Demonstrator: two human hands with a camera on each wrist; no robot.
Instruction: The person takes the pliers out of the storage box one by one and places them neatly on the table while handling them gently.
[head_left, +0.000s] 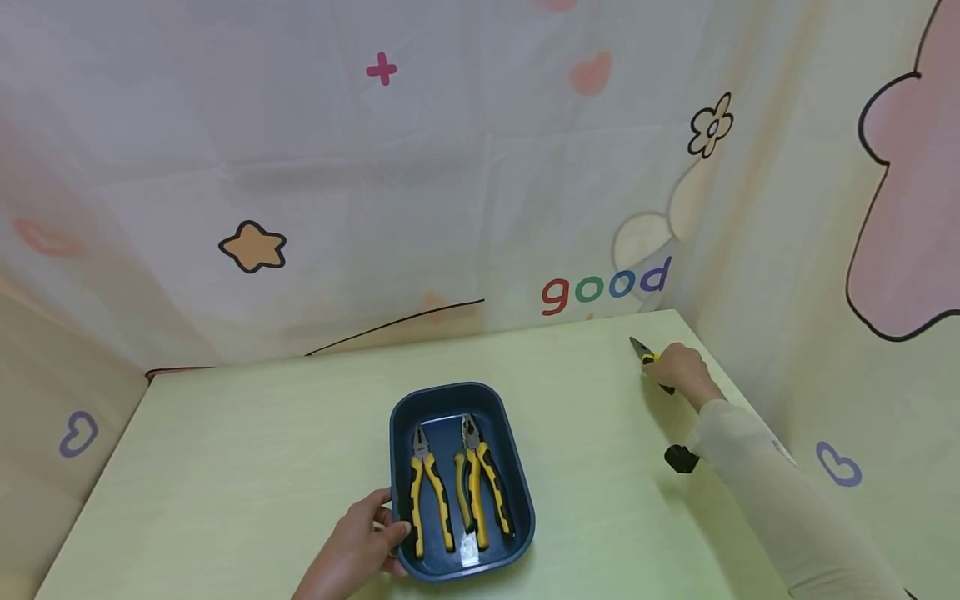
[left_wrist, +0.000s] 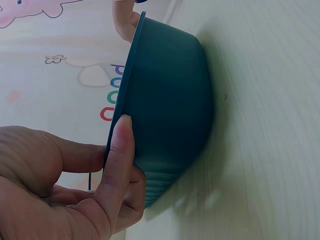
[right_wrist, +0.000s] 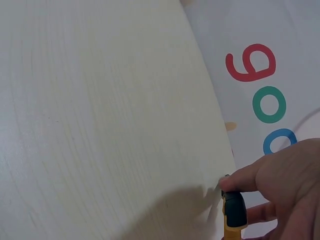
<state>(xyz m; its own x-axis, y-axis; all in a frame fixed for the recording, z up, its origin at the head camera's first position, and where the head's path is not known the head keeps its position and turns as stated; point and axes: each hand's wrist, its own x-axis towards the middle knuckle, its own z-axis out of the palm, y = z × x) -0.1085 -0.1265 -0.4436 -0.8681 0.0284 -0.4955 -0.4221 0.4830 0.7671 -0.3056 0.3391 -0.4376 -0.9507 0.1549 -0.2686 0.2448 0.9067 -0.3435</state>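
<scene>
My left hand [head_left: 360, 537] pinches the left rim of a dark blue rectangular tray [head_left: 517, 475], thumb over the rim and fingers outside. In the left wrist view the tray's outer wall [left_wrist: 170, 90] stands beside the fingers. Yellow-and-black pliers [head_left: 417, 492] lie in the tray's left half, handles spread. More pliers [head_left: 474, 492] lie to their right; an extra yellow handle shows there, and I cannot tell whether it is another pair. At the table's back right, my right hand [head_left: 681, 368] grips needle-nose pliers [head_left: 643, 350], jaws pointing back left. In the right wrist view only part of these pliers [right_wrist: 234, 210] shows.
The pale yellow table [head_left: 262, 467] ends at a printed curtain [head_left: 450, 208] behind, with another curtain side [head_left: 810, 333] close to the right arm. A black object [head_left: 681, 458] sits under the right wrist.
</scene>
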